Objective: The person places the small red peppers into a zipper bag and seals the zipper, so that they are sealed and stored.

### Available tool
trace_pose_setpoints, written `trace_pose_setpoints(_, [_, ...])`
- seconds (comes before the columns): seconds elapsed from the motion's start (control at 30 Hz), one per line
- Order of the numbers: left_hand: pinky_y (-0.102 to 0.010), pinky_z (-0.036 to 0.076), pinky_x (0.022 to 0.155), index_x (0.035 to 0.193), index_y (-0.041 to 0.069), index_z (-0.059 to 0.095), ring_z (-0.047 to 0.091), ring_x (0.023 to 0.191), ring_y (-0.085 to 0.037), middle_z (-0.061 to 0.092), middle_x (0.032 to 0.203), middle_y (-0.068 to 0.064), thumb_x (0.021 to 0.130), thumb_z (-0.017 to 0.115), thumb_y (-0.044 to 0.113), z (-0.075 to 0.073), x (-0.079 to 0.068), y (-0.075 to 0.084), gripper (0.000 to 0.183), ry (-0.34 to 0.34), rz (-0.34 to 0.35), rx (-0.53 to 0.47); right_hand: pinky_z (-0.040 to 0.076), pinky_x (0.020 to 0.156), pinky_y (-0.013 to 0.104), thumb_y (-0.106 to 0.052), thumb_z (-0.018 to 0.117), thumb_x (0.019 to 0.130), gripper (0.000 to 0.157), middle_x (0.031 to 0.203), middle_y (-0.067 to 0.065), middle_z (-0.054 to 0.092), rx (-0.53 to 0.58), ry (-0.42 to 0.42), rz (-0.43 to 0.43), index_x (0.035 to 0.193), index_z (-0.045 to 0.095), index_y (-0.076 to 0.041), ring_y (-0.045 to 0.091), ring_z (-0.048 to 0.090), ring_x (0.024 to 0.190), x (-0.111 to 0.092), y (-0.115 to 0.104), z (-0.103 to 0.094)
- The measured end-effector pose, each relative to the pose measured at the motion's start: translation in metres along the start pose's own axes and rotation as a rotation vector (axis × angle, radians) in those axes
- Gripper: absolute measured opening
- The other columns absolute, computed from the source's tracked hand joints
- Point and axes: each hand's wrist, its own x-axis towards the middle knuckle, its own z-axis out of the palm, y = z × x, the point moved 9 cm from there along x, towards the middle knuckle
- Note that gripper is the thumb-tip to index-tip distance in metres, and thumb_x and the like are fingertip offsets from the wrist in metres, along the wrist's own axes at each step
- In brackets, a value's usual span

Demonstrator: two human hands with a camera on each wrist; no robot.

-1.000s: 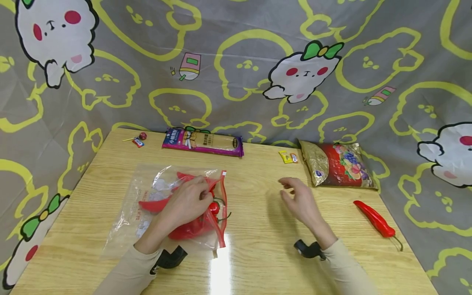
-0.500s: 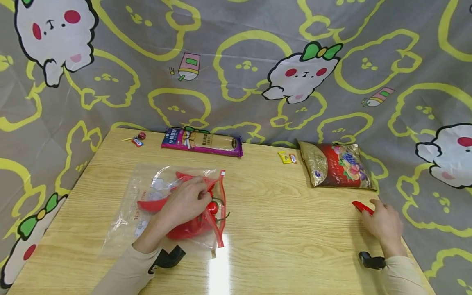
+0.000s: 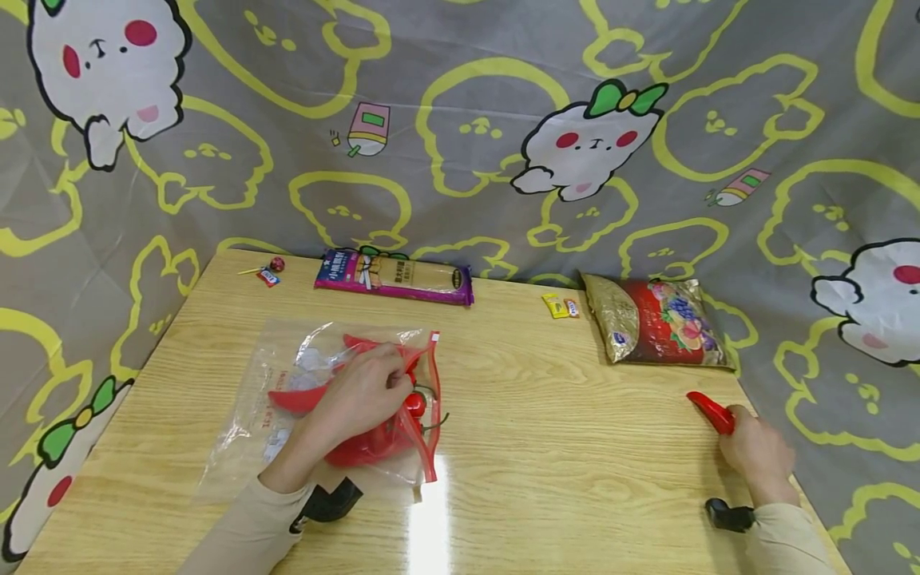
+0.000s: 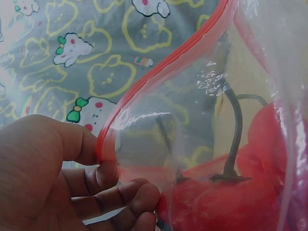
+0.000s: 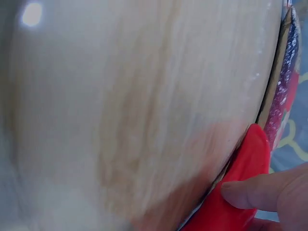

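Note:
My left hand (image 3: 362,391) pinches the red zip edge (image 4: 159,67) of a clear zip bag (image 3: 244,423), holding its mouth apart. Inside the bag lie several red chili peppers (image 4: 236,204) with dark green stems, the stems pointing toward the opening on the right. At the table's right side my right hand (image 3: 758,455) grips another red chili pepper (image 3: 710,411). Its tip points away from the hand, and its stem end is hidden by the palm. In the right wrist view, the thumb (image 5: 250,192) presses on the smooth red pepper.
A purple pack of noodles (image 3: 395,277) lies along the back edge. Two small wrapped candies (image 3: 561,307) sit beside a gold and red fruit-printed bag (image 3: 664,323) at back right. A lollipop (image 3: 276,263) and a small candy (image 3: 268,277) are at back left. Patterned cloth hangs behind.
My right hand has moved from mid-table to the right and now holds the chili pepper that lay there. The left hand has stayed at the bag's edge.

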Motion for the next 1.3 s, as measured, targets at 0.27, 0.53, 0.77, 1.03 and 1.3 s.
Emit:
trace_pose_setpoints(0.27, [-0.027,0.033,0.051,0.058,0.016,0.046,0.038,0.061,-0.012,0.042,0.068,0.004,0.08,0.053,0.012,0.0,0.0,0.001,0.023,0.005,0.011,0.007,0.04,0.051,0.051,-0.013,0.057,0.086,0.038,0.081,0.031,0.053,0.119,0.255,-0.198,0.112,0.047,0.012,0.041,0.053,0.064,-0.014,-0.075,-0.03])
trace_pose_setpoints(0.53, [-0.026,0.033,0.051,0.058,0.016,0.046,0.037,0.06,-0.012,0.041,0.067,0.004,0.079,0.053,0.011,-0.001,0.001,0.002,0.023,0.01,0.019,0.004,0.045,0.045,0.033,-0.025,0.056,0.091,0.038,0.087,0.016,0.058,0.467,0.184,-0.506,0.12,0.045,-0.004,0.018,0.055,0.052,-0.044,-0.201,-0.04])
trace_pose_setpoints(0.77, [-0.026,0.033,0.051,0.058,0.016,0.046,0.037,0.06,-0.011,0.041,0.067,0.004,0.079,0.053,0.011,-0.003,0.001,0.003,0.023,0.016,0.021,0.008,0.05,0.052,0.024,-0.021,0.065,0.085,0.036,0.103,0.006,0.06,0.691,-0.086,-0.691,0.118,0.052,-0.014,0.013,0.062,0.063,-0.084,-0.3,-0.03])
trace_pose_setpoints(1.03, [-0.027,0.035,0.052,0.059,0.017,0.047,0.039,0.061,-0.012,0.042,0.068,0.004,0.079,0.053,0.011,-0.002,0.0,0.004,0.022,0.006,0.015,0.004,0.05,0.064,0.025,-0.011,0.063,0.081,0.043,0.105,-0.003,0.057,0.619,-0.045,-0.845,0.123,0.055,-0.017,0.009,0.052,0.081,-0.108,-0.363,-0.028])
trace_pose_setpoints(1.3, [-0.027,0.036,0.054,0.061,0.018,0.05,0.04,0.062,-0.011,0.044,0.072,0.005,0.08,0.054,0.012,0.0,-0.001,0.004,0.02,-0.011,0.018,0.006,0.052,0.066,0.024,-0.014,0.067,0.083,0.035,0.103,0.002,0.063,0.69,-0.086,-0.848,0.114,0.052,-0.011,0.01,0.059,0.078,-0.111,-0.398,-0.02])
